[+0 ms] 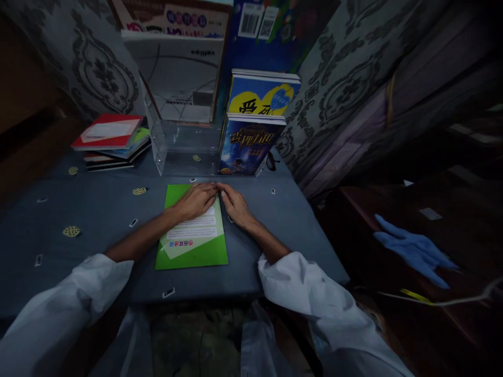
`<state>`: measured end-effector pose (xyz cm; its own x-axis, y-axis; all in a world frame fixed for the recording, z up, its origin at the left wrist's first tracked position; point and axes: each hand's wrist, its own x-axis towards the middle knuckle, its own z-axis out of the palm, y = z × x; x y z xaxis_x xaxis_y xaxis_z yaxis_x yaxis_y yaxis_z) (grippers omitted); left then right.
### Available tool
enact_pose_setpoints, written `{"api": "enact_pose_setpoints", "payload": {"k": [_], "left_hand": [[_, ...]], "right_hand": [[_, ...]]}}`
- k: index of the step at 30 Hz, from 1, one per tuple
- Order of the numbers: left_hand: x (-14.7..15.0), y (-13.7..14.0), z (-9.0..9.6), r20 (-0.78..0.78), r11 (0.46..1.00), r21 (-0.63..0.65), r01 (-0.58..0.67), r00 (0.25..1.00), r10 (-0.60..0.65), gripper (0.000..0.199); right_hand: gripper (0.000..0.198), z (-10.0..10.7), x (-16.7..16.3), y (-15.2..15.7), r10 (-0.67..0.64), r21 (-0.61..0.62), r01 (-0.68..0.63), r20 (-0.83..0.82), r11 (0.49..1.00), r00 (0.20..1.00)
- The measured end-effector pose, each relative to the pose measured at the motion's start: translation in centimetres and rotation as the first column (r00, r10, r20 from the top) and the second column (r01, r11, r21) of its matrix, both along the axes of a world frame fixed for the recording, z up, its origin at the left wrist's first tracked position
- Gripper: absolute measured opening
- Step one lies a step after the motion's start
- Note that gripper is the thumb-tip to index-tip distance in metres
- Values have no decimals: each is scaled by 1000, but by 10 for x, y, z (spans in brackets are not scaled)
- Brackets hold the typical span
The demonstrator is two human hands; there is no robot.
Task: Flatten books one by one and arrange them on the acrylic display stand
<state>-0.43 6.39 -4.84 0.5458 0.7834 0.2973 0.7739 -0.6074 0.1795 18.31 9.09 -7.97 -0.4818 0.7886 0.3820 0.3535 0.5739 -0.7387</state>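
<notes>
Where left grip [196,201] rests, green booklet [198,257] beneath, right grip [237,207] at corner

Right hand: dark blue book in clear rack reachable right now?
Likely yes: the right hand is at a corner of the green booklet, and nothing visible blocks its way to the dark blue book.
</notes>
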Motion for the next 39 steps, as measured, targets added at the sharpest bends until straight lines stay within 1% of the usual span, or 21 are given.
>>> {"api": "enact_pose_setpoints", "payload": {"k": [7, 12, 16, 22, 30, 34, 36, 39], "left_hand": [[4, -13, 4, -29, 1000, 2, 22, 999, -21, 33], [4, -29, 5, -39, 999, -2, 49, 998, -49, 33], [6, -44, 7, -44, 997, -6, 80, 996, -80, 34], [9, -66, 9, -59, 996, -16, 90, 994, -91, 35], [11, -91, 8, -44, 990, -31, 134, 990, -135, 36], [10, -87, 8, -67, 989, -21, 144, 987, -145, 33], [9, -79, 8, -71, 990, -25, 139, 987, -141, 33], [6, -58, 7, -71, 995, -22, 101, 992, -102, 36]], "right_hand": [[42, 11, 9, -18, 31, -20, -31, 22, 999, 999], [41, 19, 14, -35, 53, -24, -53, 21, 998, 998], [40, 22, 18, -51, 65, -40, -65, 15, 997, 998], [41, 25, 27, -75, 78, -97, -75, 25, 992, 997], [44, 29, 34, -108, 85, -92, -80, 53, 993, 995], [44, 26, 37, -114, 81, -78, -76, 61, 994, 995], [44, 25, 36, -113, 68, -67, -64, 62, 996, 996], [44, 24, 34, -109, 65, -56, -61, 69, 997, 996]]}}
